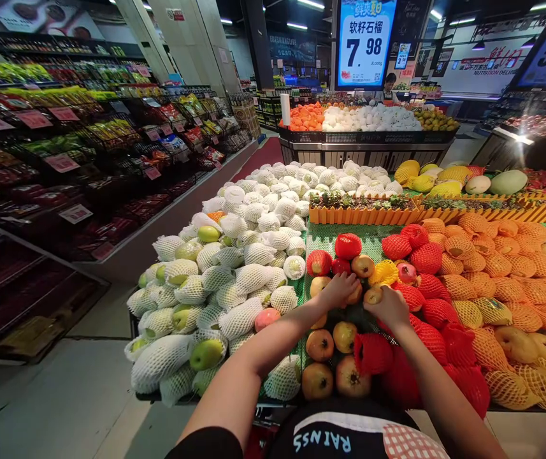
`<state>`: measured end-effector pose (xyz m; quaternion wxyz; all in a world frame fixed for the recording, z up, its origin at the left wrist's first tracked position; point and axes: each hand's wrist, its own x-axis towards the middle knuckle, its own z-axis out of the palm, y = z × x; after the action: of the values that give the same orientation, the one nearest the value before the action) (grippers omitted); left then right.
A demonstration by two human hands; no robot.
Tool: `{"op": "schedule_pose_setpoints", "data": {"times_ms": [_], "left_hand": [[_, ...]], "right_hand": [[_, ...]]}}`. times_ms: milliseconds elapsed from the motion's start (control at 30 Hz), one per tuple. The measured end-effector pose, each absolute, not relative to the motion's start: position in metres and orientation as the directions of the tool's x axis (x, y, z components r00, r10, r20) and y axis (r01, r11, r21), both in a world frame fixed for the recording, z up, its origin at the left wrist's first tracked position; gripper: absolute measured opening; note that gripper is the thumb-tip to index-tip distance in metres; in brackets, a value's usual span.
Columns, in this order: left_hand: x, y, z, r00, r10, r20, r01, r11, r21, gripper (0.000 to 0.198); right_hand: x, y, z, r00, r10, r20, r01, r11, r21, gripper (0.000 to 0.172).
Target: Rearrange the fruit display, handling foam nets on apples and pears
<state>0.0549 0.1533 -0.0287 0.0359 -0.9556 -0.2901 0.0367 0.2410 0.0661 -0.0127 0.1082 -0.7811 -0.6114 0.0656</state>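
Observation:
My right hand [391,307] has its fingers closed around a yellowish pomegranate [373,294]. Close beside it, my left hand [338,290] bends its fingers over another pomegranate [356,294], which they partly cover. More bare pomegranates [320,345] lie on the green mat, both in front of my hands and behind them. A reddish pomegranate [363,266] sits just beyond my left fingertips. Next to it is a yellow foam net [384,273]. An open red foam net [372,354] lies below my right hand, and red-netted fruit [438,313] is piled to its right.
White-netted green fruit [253,278] fills the left side of the stand. Orange-netted fruit [502,255] covers the right. A small orange fence planter [363,215] crosses behind the pomegranates. Shelves of packaged goods [120,137] stand across the aisle at left.

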Motion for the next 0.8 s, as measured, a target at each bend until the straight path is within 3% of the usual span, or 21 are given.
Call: {"op": "schedule_pose_setpoints", "data": {"times_ms": [133, 200, 300, 433, 533, 700, 800], "left_hand": [[0.052, 0.125, -0.031, 0.869, 0.49, -0.074, 0.482, -0.87, -0.102, 0.089], [0.05, 0.12, -0.03, 0.871, 0.486, -0.07, 0.481, -0.874, -0.078, 0.079], [0.043, 0.125, -0.023, 0.863, 0.499, -0.083, 0.504, -0.862, 0.057, 0.058], [0.024, 0.143, -0.013, 0.805, 0.592, -0.028, 0.584, -0.785, 0.208, 0.037], [0.002, 0.151, -0.011, 0.715, 0.699, 0.016, 0.684, -0.703, 0.194, 0.037], [-0.019, 0.166, -0.013, 0.634, 0.773, -0.014, 0.763, -0.624, 0.167, 0.038], [-0.004, 0.179, -0.013, 0.597, 0.802, -0.038, 0.797, -0.586, 0.146, 0.027]], "right_hand": [[0.26, 0.072, -0.006, 0.257, 0.966, 0.012, 0.929, -0.244, -0.277, 0.044], [0.259, 0.08, -0.005, 0.25, 0.968, 0.012, 0.915, -0.232, -0.331, 0.053], [0.247, 0.097, -0.004, 0.228, 0.974, 0.002, 0.886, -0.206, -0.414, 0.071], [0.23, 0.118, -0.005, 0.214, 0.976, -0.044, 0.884, -0.212, -0.417, 0.073], [0.223, 0.12, -0.014, 0.246, 0.969, 0.018, 0.867, -0.212, -0.45, 0.076], [0.223, 0.101, -0.041, 0.308, 0.946, 0.102, 0.752, -0.176, -0.636, 0.087], [0.228, 0.089, -0.054, 0.285, 0.947, 0.151, 0.699, -0.098, -0.708, 0.083]]}}
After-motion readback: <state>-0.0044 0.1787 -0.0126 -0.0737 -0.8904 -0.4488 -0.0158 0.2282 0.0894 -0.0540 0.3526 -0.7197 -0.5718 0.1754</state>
